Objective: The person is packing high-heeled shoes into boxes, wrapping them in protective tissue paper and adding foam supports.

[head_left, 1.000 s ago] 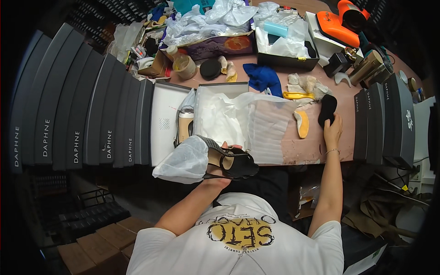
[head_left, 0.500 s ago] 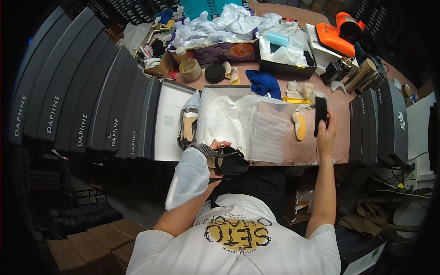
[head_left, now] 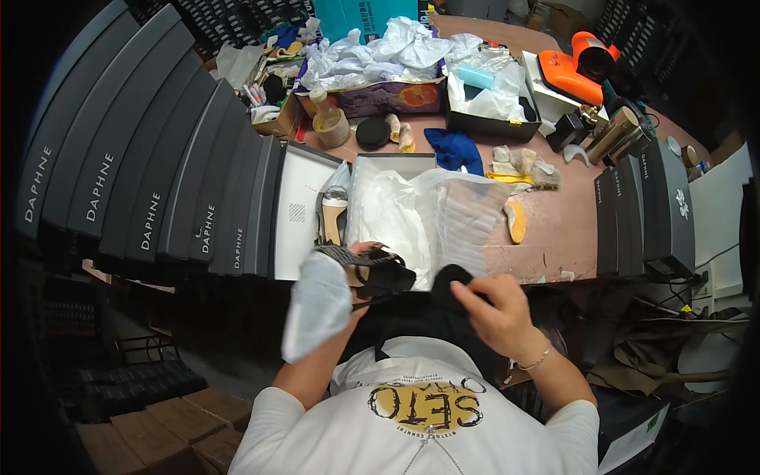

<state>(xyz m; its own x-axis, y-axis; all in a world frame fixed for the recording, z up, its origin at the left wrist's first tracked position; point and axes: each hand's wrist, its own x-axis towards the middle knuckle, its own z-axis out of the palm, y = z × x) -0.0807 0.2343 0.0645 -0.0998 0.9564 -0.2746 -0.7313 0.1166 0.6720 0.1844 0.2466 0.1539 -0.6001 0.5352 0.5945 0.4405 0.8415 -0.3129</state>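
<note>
My left hand [head_left: 365,247] is closed round a black strappy high-heeled shoe [head_left: 392,275], held at the table's front edge. A whitish translucent wrap [head_left: 319,305] covers one end of this shoe. Between the thumb and fingers of my right hand [head_left: 500,315] is a dark, flat pad [head_left: 450,286], close to the shoe's right side but apart from it. Its exact kind is unclear. The matching shoe [head_left: 334,222], partly wrapped, rests beside an open shoebox lined with white tissue paper [head_left: 396,229].
Grey shoeboxes stand in rows at the left [head_left: 111,166] and right [head_left: 661,206]. Behind are a crumpled-paper box [head_left: 388,99], a glue bottle [head_left: 329,123], a blue cloth [head_left: 455,150], dirty rags [head_left: 526,165], a yellow sponge piece [head_left: 515,222] and an orange heat tool [head_left: 574,75].
My right hand has brought the dark pad from the right of the table leftward and nearer me, beside the shoe. My left hand with the shoe has shifted slightly left.
</note>
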